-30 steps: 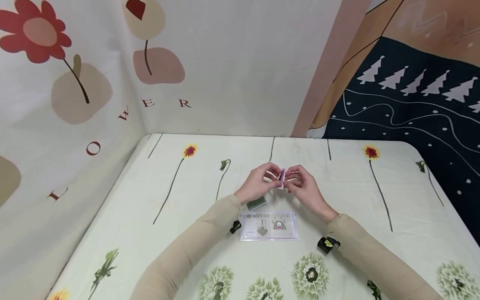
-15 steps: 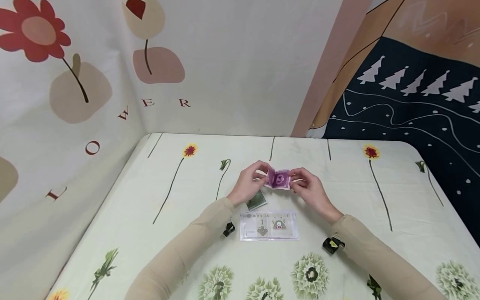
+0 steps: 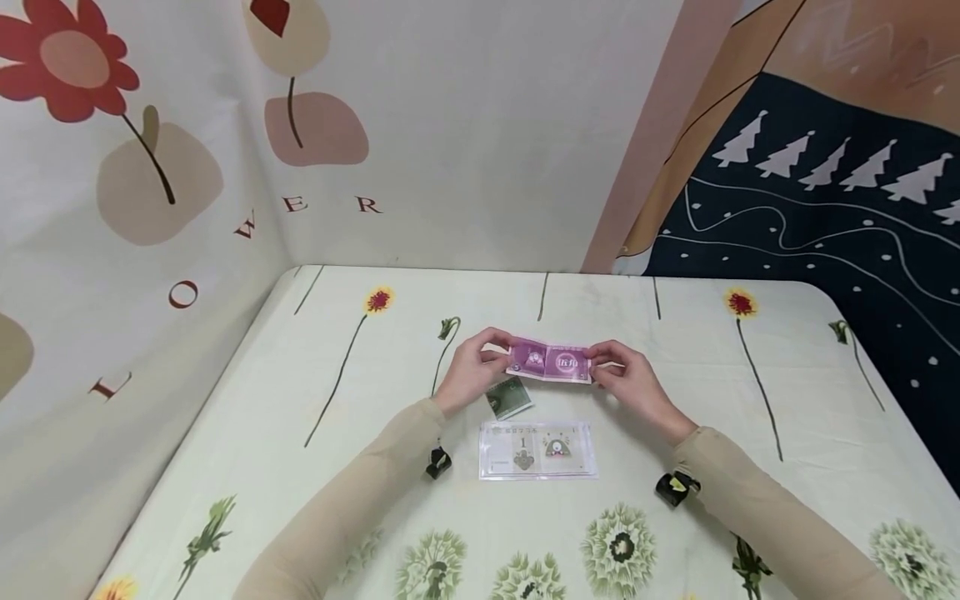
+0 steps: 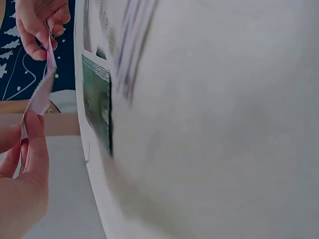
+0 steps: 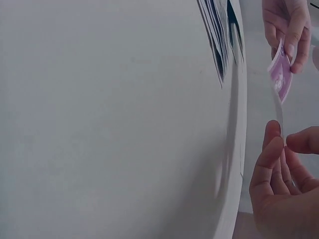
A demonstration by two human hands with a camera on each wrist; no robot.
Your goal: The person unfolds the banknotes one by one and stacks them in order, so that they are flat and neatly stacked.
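A purple banknote (image 3: 550, 361) with a crease down its middle is held up over the table, stretched between both hands. My left hand (image 3: 472, 371) pinches its left end between thumb and fingers. At the other end, my right hand (image 3: 633, 383) pinches the right edge. The left wrist view shows the banknote (image 4: 42, 92) nearly edge-on, bent at the crease. In the right wrist view, the printed purple face of the banknote (image 5: 281, 77) shows near the left hand. Just below the left hand lies a dark green, note-like piece (image 3: 510, 397) on the cloth.
Nearer the body lies a clear plastic sleeve (image 3: 538, 473) holding pale printed notes marked with a 1. A flower-print tablecloth (image 3: 660, 542) covers the table. Behind stands a printed fabric backdrop (image 3: 465, 167), with a dark tree-patterned cloth (image 3: 795, 225) at the right.
The purple banknote was folded small between the fingertips; it is now unfolded and spread wide. My left hand has moved left, my right hand slightly right. More of the green piece shows.
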